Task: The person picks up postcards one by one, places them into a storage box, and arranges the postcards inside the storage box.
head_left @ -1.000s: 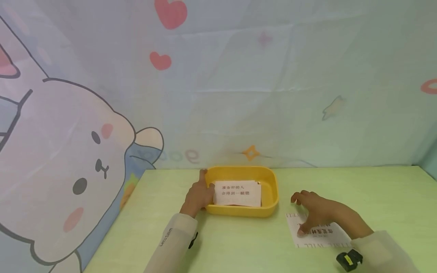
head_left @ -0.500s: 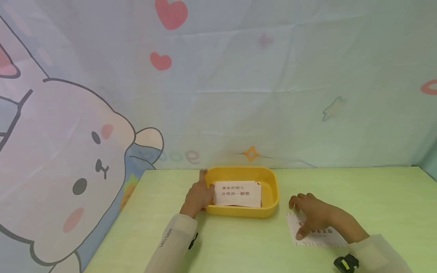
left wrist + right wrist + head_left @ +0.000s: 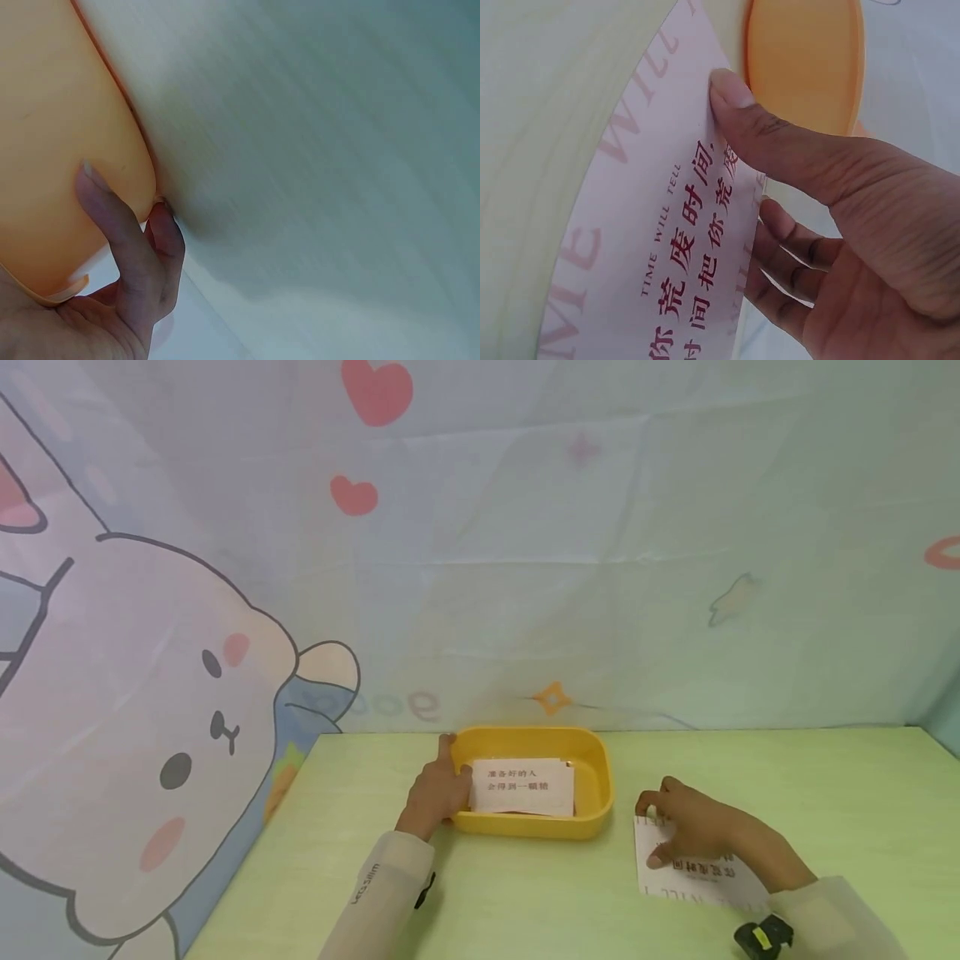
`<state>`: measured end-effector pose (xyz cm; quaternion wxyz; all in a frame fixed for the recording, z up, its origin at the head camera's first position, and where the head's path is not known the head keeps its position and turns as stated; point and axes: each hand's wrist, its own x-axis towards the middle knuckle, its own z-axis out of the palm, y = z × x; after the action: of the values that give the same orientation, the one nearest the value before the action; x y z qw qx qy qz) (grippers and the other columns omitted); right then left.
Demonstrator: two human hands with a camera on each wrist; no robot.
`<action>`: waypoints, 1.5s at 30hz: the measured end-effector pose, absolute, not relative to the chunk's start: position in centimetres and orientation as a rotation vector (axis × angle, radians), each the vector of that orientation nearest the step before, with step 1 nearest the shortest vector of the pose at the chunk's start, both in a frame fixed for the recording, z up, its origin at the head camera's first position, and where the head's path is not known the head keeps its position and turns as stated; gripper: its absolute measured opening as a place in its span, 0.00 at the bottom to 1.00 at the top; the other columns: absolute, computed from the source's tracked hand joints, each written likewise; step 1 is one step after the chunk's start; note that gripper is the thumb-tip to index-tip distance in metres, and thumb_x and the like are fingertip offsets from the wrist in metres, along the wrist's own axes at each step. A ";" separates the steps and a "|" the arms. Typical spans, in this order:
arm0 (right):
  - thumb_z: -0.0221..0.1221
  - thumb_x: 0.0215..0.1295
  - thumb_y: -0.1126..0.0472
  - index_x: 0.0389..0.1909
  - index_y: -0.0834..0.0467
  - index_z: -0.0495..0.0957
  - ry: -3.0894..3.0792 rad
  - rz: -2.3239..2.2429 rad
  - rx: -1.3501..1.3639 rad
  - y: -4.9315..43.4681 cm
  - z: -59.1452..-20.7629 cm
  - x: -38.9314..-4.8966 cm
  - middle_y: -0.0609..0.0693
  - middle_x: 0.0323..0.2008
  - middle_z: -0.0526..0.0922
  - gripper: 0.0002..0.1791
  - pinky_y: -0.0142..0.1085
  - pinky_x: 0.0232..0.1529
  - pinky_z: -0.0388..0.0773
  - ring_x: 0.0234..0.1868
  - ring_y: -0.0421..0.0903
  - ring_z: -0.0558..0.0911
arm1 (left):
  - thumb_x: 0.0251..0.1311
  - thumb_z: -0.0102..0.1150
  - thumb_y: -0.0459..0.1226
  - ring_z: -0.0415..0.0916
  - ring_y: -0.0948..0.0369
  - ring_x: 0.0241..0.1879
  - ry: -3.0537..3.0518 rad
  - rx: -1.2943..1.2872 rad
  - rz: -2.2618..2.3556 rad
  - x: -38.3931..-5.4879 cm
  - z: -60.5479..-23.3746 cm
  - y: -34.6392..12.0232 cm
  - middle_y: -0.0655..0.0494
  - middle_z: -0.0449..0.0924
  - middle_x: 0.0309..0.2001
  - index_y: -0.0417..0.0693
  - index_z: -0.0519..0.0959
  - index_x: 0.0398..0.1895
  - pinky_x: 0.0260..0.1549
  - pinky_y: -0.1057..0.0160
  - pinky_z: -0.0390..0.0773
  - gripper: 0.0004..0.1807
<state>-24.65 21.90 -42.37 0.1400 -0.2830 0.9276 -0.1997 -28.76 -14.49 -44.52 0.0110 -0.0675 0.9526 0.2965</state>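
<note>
A yellow plastic bin (image 3: 532, 827) stands on the table, with white printed cards (image 3: 517, 800) lying in it. My left hand (image 3: 437, 789) grips its left end, thumb over the rim. In the left wrist view the fingers (image 3: 124, 232) press the bin's outer wall (image 3: 60, 135). To the right of the bin, my right hand (image 3: 697, 822) pinches a white card (image 3: 693, 881) printed with red characters. The right wrist view shows the thumb (image 3: 739, 101) on the card's printed face (image 3: 630, 247) and the other fingers (image 3: 802, 262) at its edge, partly behind it. The card is tilted up from the table.
The table (image 3: 540, 902) has a pale green top. Behind it hangs a cloth backdrop (image 3: 525, 568) with a cartoon rabbit and hearts, reaching down to the table's back edge. Black camera straps sit on both wrists.
My right hand has closed on the card at its right and raised it from lying flat, its far edge now by the fingertips. The left hand and bin have stayed put.
</note>
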 end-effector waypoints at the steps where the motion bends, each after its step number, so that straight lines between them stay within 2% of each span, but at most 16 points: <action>1: 0.74 0.49 0.49 0.51 0.54 0.77 2.683 -0.595 -0.839 22.0 -42.4 -24.7 0.52 0.43 0.72 0.29 0.44 0.46 0.76 0.44 0.47 0.75 | 0.71 0.44 0.45 0.72 0.55 0.13 2.976 -0.207 0.925 -28.7 -44.6 -14.5 0.47 0.75 0.23 0.60 0.49 0.76 0.13 0.61 0.72 0.32; 8: 0.66 0.62 0.56 0.50 0.58 0.76 2.643 -0.729 -0.941 22.4 -42.4 -24.9 0.50 0.45 0.81 0.18 0.43 0.46 0.79 0.46 0.50 0.80 | 0.71 0.44 0.45 0.72 0.54 0.13 2.986 -0.197 0.934 -28.6 -44.6 -14.6 0.45 0.76 0.25 0.59 0.50 0.76 0.13 0.60 0.73 0.32; 11: 0.64 0.64 0.59 0.53 0.57 0.74 2.626 -0.773 -0.988 22.6 -42.3 -24.9 0.50 0.46 0.82 0.18 0.42 0.45 0.80 0.46 0.50 0.81 | 0.71 0.44 0.45 0.73 0.54 0.13 2.977 -0.203 0.942 -28.6 -44.5 -14.6 0.45 0.76 0.25 0.60 0.50 0.76 0.13 0.60 0.73 0.32; 15: 0.61 0.68 0.60 0.61 0.52 0.72 2.579 -0.845 -0.997 22.7 -42.2 -24.9 0.52 0.49 0.82 0.22 0.37 0.43 0.79 0.47 0.47 0.80 | 0.71 0.44 0.46 0.73 0.54 0.13 2.959 -0.211 0.956 -28.6 -44.5 -14.5 0.46 0.76 0.25 0.61 0.49 0.76 0.11 0.61 0.74 0.33; 17: 0.59 0.70 0.59 0.64 0.49 0.72 2.543 -0.888 -0.980 22.9 -42.0 -24.8 0.53 0.52 0.81 0.22 0.34 0.40 0.76 0.43 0.42 0.78 | 0.71 0.44 0.46 0.74 0.54 0.13 2.953 -0.216 0.958 -28.6 -44.5 -14.5 0.46 0.76 0.25 0.62 0.49 0.76 0.11 0.61 0.74 0.32; 22: 0.54 0.73 0.58 0.59 0.50 0.76 2.472 -1.019 -0.956 22.9 -41.2 -24.6 0.52 0.52 0.80 0.16 0.31 0.35 0.69 0.34 0.35 0.71 | 0.71 0.44 0.46 0.74 0.54 0.13 2.953 -0.211 0.962 -28.6 -44.4 -14.5 0.45 0.76 0.24 0.62 0.49 0.76 0.12 0.60 0.75 0.32; 24: 0.52 0.74 0.59 0.58 0.53 0.76 2.446 -1.083 -0.949 22.8 -40.9 -24.5 0.52 0.52 0.80 0.15 0.30 0.37 0.69 0.36 0.35 0.72 | 0.71 0.44 0.46 0.74 0.54 0.13 2.953 -0.216 0.962 -28.6 -44.4 -14.5 0.45 0.77 0.25 0.62 0.49 0.76 0.12 0.60 0.75 0.33; 31: 0.49 0.76 0.60 0.56 0.61 0.72 2.335 -1.277 -0.791 22.3 -40.5 -24.5 0.60 0.52 0.76 0.14 0.33 0.38 0.79 0.40 0.41 0.80 | 0.71 0.44 0.46 0.74 0.53 0.13 2.948 -0.219 0.965 -28.6 -44.4 -14.6 0.45 0.77 0.25 0.62 0.49 0.76 0.12 0.60 0.75 0.32; 38: 0.49 0.76 0.59 0.57 0.64 0.67 2.314 -1.365 -0.700 21.6 -39.8 -24.6 0.64 0.54 0.74 0.15 0.37 0.41 0.81 0.43 0.48 0.81 | 0.71 0.44 0.46 0.74 0.54 0.12 2.958 -0.232 0.955 -28.7 -44.4 -14.6 0.46 0.77 0.23 0.63 0.49 0.76 0.12 0.60 0.75 0.32; 45: 0.50 0.76 0.62 0.67 0.64 0.57 2.198 -1.521 -0.647 21.4 -40.1 -24.2 0.68 0.57 0.65 0.24 0.41 0.46 0.83 0.48 0.50 0.82 | 0.71 0.43 0.46 0.73 0.55 0.12 2.954 -0.214 0.956 -28.7 -44.5 -14.6 0.46 0.76 0.23 0.62 0.48 0.77 0.13 0.60 0.75 0.33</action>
<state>-24.24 21.39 -40.07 0.1947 -0.2308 0.7839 -0.5425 -28.66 -14.56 -44.50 0.0146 -0.0687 0.9491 0.3070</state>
